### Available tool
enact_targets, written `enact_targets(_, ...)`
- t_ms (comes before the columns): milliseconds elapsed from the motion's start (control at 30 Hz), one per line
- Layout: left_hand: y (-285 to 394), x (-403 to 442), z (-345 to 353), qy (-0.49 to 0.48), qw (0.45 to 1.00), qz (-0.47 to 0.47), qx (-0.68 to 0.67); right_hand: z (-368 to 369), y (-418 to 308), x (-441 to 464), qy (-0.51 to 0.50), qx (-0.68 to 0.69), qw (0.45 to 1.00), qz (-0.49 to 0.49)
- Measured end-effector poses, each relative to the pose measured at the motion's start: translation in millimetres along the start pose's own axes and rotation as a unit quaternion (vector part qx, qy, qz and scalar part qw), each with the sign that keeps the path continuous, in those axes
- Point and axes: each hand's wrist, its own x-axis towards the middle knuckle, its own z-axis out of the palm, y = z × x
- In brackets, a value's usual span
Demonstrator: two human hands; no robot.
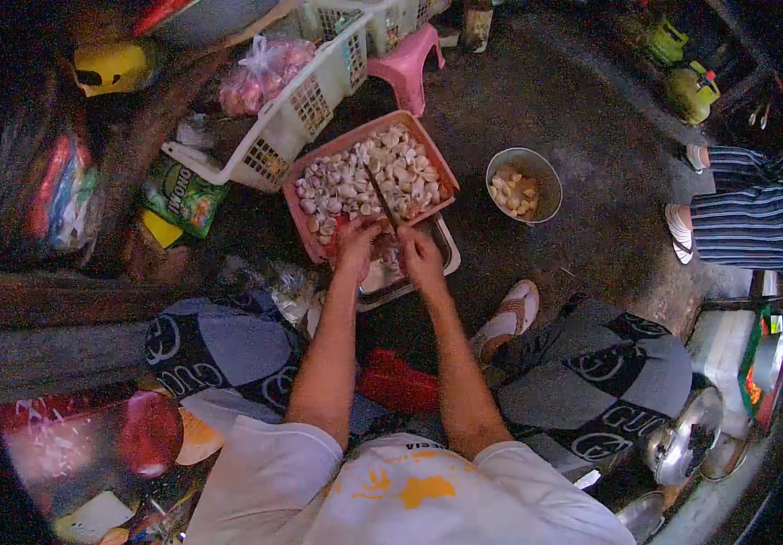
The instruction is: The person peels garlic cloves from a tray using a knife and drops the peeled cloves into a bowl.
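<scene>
Garlic [355, 180] fills the pink basin [297, 214] at upper centre in the head view; at its lower edge, your right hand [421, 258] grips the knife [379, 193] close beside your left hand [358, 243], whose hold I cannot tell.

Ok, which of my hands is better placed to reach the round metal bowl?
Probably your right hand: the metal bowl stands to your right, and your left hand is farther from it. The knife sticks out between both hands, and which grips it is unclear.

The dark floor [591, 100], apparently concrete, bears a bowl [550, 186] and stool [402, 69].
</scene>
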Motion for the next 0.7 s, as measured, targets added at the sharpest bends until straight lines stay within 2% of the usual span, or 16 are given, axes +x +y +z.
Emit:
enact_targets(133, -2.1, -3.0, 2.4, 0.032, 0.999, 0.015, 0.011, -2.7, -13.2, -6.8, -0.02, 0.011, 1.0, 0.008)
enact_targets(233, -0.2, -5.7, 3.7, 0.035, 0.999, 0.027, 0.027, -3.1, -14.5, -6.4, -0.013, -0.034, 0.999, 0.016)
enact_targets(333, -5.2, -3.3, 3.1, 0.043, 0.998, 0.035, 0.0, 4.1, -12.6, -5.5, 0.041, -0.008, 0.996, -0.084)
enact_targets(433, -4.7, -6.2, 4.8, 0.036, 0.998, 0.036, -0.025, -0.9, -14.2, -8.2, -0.001, 0.006, 1.0, -0.007)
enact_targets(533, -3.2, -8.6, 6.8, 0.037, 0.999, 0.019, -0.027, -0.4, 1.0, -3.8, -0.007, 0.021, 1.0, 0.008)
enact_targets(600, -8.1, -5.0, 1.9, 0.032, 0.999, -0.001, -0.024, 1.3, 17.6, -1.3, 0.001, -0.024, 0.998, -0.058)
enact_targets(700, -8.5, -7.6, 6.8, 0.067, 0.994, 0.059, 0.058, 2.1, 15.2, -2.7, 0.005, -0.041, 0.996, -0.082)
